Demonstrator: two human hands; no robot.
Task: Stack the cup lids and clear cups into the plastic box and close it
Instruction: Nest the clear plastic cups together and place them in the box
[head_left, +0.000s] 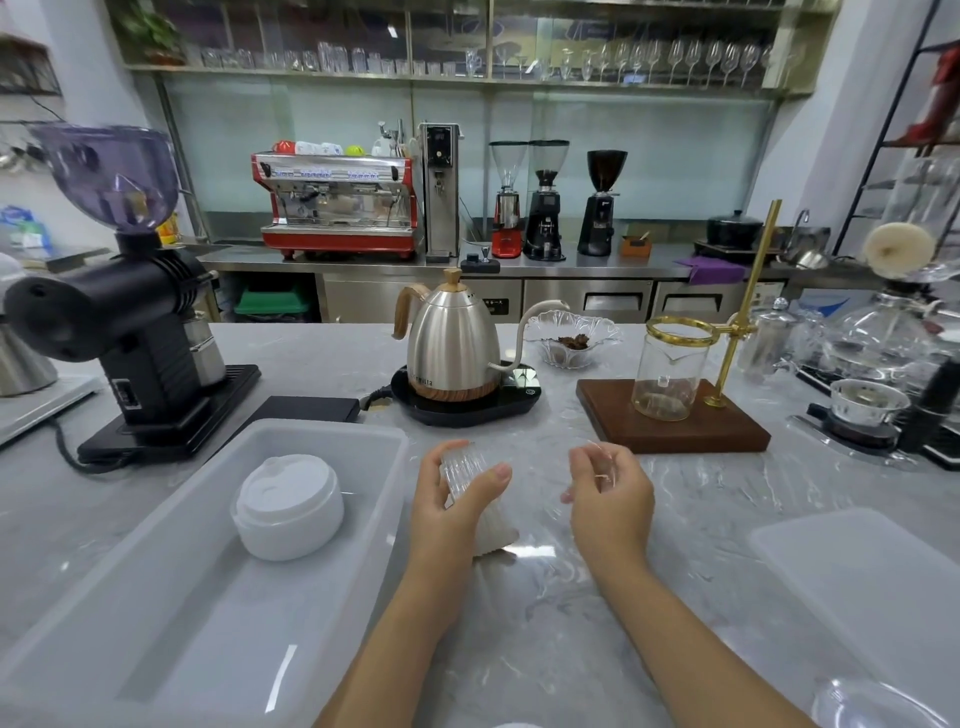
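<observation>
The marble tabletop (545, 649) carries the open plastic box (156, 597) at its near left edge, a stack of white cup lids (288, 506) inside. Box lid (872, 571) lies near right. Left hand (452, 499) grips ribbed clear cups (467, 467); right hand (610, 493) pinches another clear cup (602, 457).

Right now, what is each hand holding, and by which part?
The left hand grips a stack of ribbed clear cups round its side. The right hand pinches a single clear cup at its rim.
</observation>
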